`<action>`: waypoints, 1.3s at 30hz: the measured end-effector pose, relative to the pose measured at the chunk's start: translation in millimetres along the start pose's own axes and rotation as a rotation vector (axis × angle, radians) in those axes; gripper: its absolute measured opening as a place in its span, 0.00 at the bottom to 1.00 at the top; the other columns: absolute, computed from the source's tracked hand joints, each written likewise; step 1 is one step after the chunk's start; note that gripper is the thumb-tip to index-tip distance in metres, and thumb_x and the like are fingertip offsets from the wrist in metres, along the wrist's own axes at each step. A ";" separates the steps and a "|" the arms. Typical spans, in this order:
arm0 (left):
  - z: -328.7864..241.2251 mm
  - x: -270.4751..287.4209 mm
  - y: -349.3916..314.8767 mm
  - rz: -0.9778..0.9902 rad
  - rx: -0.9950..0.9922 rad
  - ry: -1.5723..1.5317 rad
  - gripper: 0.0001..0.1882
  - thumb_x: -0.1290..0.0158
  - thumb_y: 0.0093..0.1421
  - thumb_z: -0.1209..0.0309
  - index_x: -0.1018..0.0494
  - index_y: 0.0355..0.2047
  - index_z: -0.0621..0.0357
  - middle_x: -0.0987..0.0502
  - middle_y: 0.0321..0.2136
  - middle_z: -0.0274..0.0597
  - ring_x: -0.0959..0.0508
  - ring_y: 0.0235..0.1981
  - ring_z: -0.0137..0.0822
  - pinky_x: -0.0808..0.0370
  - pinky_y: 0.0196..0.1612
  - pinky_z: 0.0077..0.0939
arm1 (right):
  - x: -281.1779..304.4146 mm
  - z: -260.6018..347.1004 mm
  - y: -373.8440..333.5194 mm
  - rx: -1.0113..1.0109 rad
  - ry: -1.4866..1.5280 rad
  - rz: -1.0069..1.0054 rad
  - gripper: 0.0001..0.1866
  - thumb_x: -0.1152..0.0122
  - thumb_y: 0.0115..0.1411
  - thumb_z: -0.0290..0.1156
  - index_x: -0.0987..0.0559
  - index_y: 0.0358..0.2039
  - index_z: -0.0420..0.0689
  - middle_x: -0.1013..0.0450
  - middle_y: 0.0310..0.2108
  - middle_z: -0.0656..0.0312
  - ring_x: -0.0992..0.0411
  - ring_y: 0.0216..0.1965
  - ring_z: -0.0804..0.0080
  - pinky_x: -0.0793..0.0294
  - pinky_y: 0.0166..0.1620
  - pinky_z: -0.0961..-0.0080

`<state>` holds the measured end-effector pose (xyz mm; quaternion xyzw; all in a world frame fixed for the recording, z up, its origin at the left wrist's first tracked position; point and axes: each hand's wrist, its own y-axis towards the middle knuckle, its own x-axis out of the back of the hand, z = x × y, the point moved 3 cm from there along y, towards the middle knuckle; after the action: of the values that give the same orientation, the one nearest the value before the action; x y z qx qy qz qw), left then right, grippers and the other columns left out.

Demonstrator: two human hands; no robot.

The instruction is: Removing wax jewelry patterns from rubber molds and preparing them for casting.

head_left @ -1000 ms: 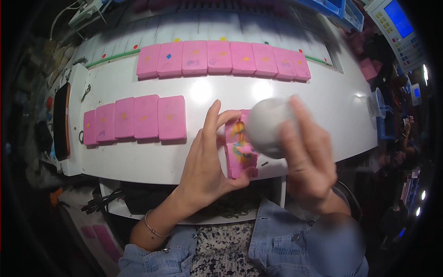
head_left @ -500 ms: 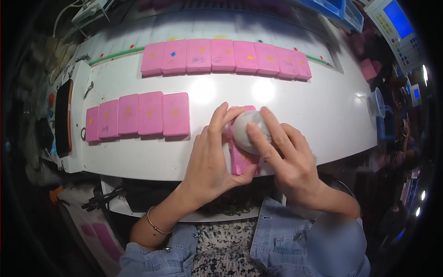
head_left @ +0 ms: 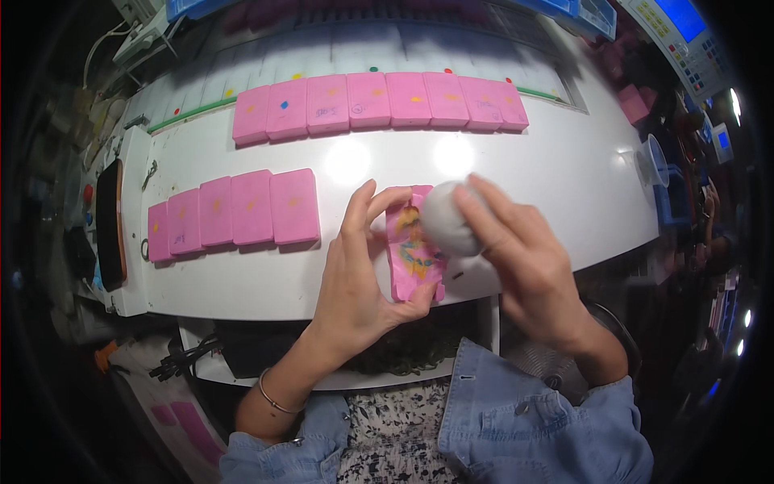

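Note:
My left hand (head_left: 352,274) grips a small pink rubber-like block (head_left: 413,242) by its two ends, fingers at the top and thumb at the bottom. Yellow and blue-green stains mark a hollowed, uneven face on that block. In my right hand (head_left: 536,270) is a round, pale grey-white ball (head_left: 448,219), smooth like a stuffed cloth pouch. It hovers over the block's right edge and hides part of it; whether they touch I cannot tell. Some of my right fingers are hidden behind the ball.
A row of pink blocks (head_left: 371,101) with coloured dots runs along the back of the white table (head_left: 355,165). Several more pink blocks (head_left: 250,208) stand to the left. A dark phone-like slab (head_left: 111,226) lies at the left edge. A clear cup (head_left: 655,161) is at the right.
The ball has moved right, off the middle of the pink block, so its stained face now shows. My left hand keeps its hold. The whole view has shifted slightly.

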<state>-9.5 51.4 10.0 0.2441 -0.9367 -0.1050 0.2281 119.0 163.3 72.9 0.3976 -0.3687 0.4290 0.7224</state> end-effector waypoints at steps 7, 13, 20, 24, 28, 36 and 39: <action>-2.5 0.0 -1.9 -0.007 -0.047 0.068 0.52 0.38 0.39 0.75 0.59 0.59 0.68 0.37 0.51 0.49 0.31 0.43 0.41 0.32 0.45 0.29 | -7.6 -27.0 -20.2 -0.105 -0.390 -0.147 0.31 0.47 0.43 0.11 0.30 0.51 0.41 0.38 0.55 0.50 0.35 0.48 0.52 0.35 0.50 0.68; -0.8 -4.2 0.4 -0.014 -0.071 -0.053 0.54 0.39 0.40 0.76 0.65 0.61 0.67 0.37 0.51 0.51 0.30 0.42 0.38 0.29 0.45 0.29 | -44.9 -6.6 -23.1 -0.103 0.107 -0.060 0.20 0.41 0.45 0.20 0.28 0.42 0.37 0.32 0.39 0.53 0.32 0.38 0.60 0.32 0.36 0.71; -1.8 -4.8 -1.7 -0.023 -0.059 -0.064 0.55 0.41 0.41 0.77 0.67 0.61 0.65 0.37 0.50 0.51 0.29 0.42 0.38 0.29 0.47 0.30 | -42.5 -22.2 -28.6 -0.249 0.399 -0.243 0.11 0.41 0.51 0.20 0.27 0.36 0.36 0.29 0.25 0.58 0.29 0.22 0.71 0.29 0.26 0.76; -2.6 -4.3 -0.8 -0.003 -0.078 -0.056 0.54 0.41 0.42 0.77 0.68 0.61 0.65 0.37 0.50 0.51 0.29 0.43 0.39 0.29 0.47 0.31 | -37.1 -25.6 -27.4 -0.545 0.960 -0.205 0.08 0.42 0.55 0.21 0.28 0.35 0.34 0.27 0.23 0.60 0.28 0.19 0.79 0.28 0.21 0.85; -1.2 -4.8 -2.4 -0.008 -0.076 -0.120 0.54 0.41 0.43 0.77 0.68 0.62 0.64 0.38 0.50 0.51 0.29 0.44 0.39 0.30 0.48 0.31 | -38.8 -24.4 -21.6 -0.612 1.255 -0.115 0.07 0.46 0.57 0.21 0.29 0.36 0.33 0.26 0.26 0.56 0.26 0.23 0.77 0.28 0.24 0.87; -1.7 -3.8 -1.1 0.004 -0.092 -0.132 0.53 0.42 0.45 0.76 0.68 0.62 0.62 0.38 0.50 0.50 0.29 0.44 0.39 0.30 0.48 0.31 | -44.2 -15.6 -17.0 -0.572 1.144 -0.160 0.07 0.46 0.56 0.20 0.29 0.37 0.33 0.26 0.29 0.56 0.26 0.27 0.78 0.28 0.26 0.87; -0.6 -3.7 -1.3 0.002 -0.083 -0.143 0.52 0.42 0.45 0.75 0.68 0.62 0.62 0.37 0.50 0.51 0.29 0.43 0.39 0.30 0.48 0.31 | -46.7 -17.1 -14.7 -0.489 0.986 -0.167 0.07 0.45 0.54 0.18 0.27 0.34 0.35 0.28 0.32 0.59 0.28 0.29 0.79 0.28 0.26 0.87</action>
<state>-5.9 52.1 8.7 0.2252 -0.9457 -0.1606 0.1708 118.9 158.7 21.2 -0.0015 -0.0431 0.4074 0.9122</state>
